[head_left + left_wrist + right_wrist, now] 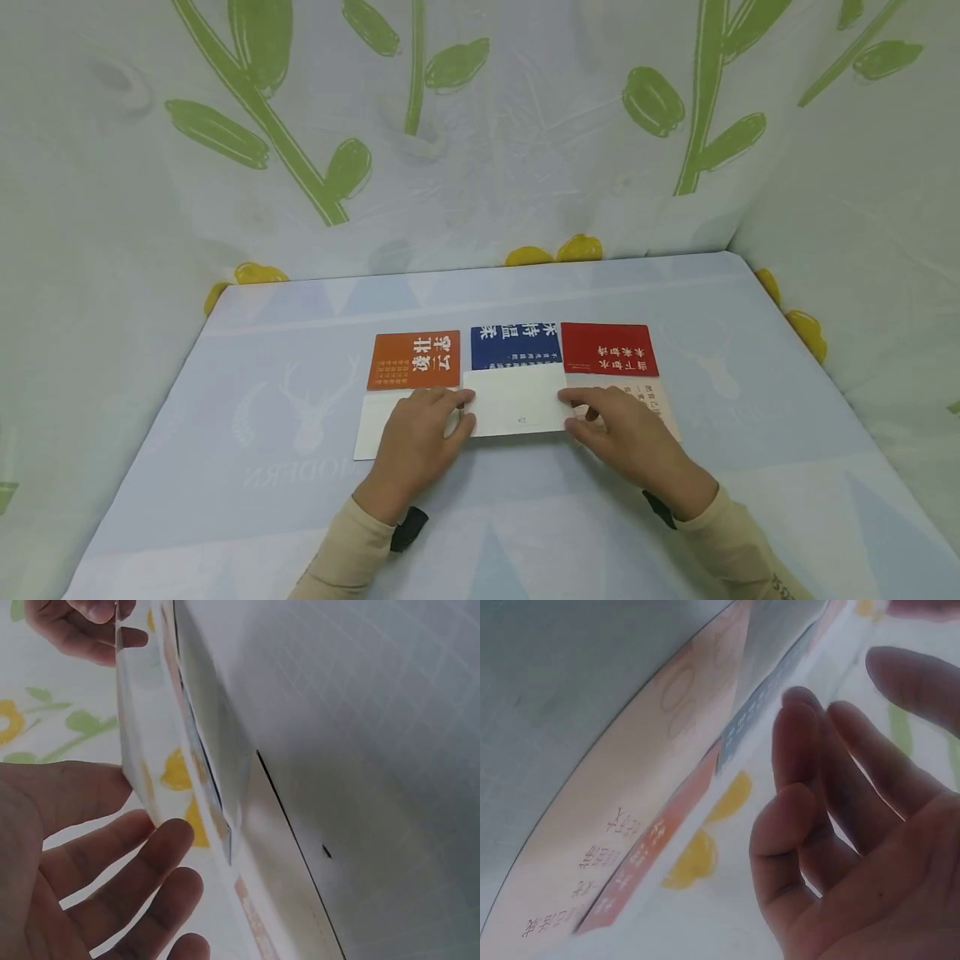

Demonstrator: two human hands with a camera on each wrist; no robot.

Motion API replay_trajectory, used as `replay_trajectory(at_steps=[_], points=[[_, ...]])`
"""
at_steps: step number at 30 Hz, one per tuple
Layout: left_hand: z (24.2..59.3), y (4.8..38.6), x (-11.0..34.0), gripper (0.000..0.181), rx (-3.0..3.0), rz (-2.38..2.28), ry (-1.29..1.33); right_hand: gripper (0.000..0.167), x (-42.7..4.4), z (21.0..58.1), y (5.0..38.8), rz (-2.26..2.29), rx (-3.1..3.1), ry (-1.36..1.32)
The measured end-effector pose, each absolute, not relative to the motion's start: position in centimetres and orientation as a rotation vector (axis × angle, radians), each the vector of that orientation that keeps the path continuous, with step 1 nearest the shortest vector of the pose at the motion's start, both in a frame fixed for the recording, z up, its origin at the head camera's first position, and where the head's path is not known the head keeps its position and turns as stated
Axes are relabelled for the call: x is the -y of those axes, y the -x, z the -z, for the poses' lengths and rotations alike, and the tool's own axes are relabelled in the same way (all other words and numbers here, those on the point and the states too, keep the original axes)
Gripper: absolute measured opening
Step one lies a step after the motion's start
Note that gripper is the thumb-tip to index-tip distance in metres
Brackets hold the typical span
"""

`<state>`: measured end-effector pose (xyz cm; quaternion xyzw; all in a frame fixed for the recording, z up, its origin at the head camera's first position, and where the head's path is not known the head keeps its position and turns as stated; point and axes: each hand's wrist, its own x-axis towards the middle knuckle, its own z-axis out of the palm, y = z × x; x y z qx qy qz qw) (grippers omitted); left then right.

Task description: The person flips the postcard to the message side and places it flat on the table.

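Both hands hold a white card by its short sides, over the lower part of a blue card. My left hand pinches the left side between thumb and fingers; in the left wrist view the card is seen nearly edge-on, raised off the table, with the left hand at its near end. My right hand pinches the right side; in the right wrist view the fingers of the right hand are bent, near a pale printed card.
An orange card lies at the left above a white card. At the right a red card lies above a pale printed card. Behind the table hangs a white cloth with green leaves.
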<state>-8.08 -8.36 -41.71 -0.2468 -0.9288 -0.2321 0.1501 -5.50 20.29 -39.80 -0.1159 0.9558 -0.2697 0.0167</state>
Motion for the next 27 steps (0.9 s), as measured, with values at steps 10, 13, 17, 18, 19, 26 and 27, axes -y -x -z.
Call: replay_trajectory(at_steps=[10,13,17,18,19,26,27], points=[[42.1,7.8,8.3,0.028,2.711,0.578,0.743,0.038,-19.9,39.7,5.3,0.754,-2.94,0.367],[42.2,7.7,8.3,0.027,2.715,0.579,0.751,0.035,-19.9,39.9,5.2,0.764,-2.938,0.391],[42.5,7.7,8.2,0.026,2.707,0.568,0.756,0.034,-20.0,40.2,5.2,0.756,-2.938,0.418],[42.6,7.7,8.2,0.026,2.704,0.565,0.756,0.034,-20.0,40.3,5.2,0.753,-2.939,0.424],[42.7,7.7,8.2,0.026,2.703,0.565,0.755,0.034,-20.0,40.4,5.2,0.751,-2.939,0.424],[42.8,7.6,8.2,0.027,2.698,0.559,0.743,0.033,-20.0,40.5,5.2,0.748,-2.932,0.408],[42.8,7.6,8.2,0.027,2.698,0.558,0.741,0.033,-19.9,40.5,5.2,0.748,-2.93,0.404]])
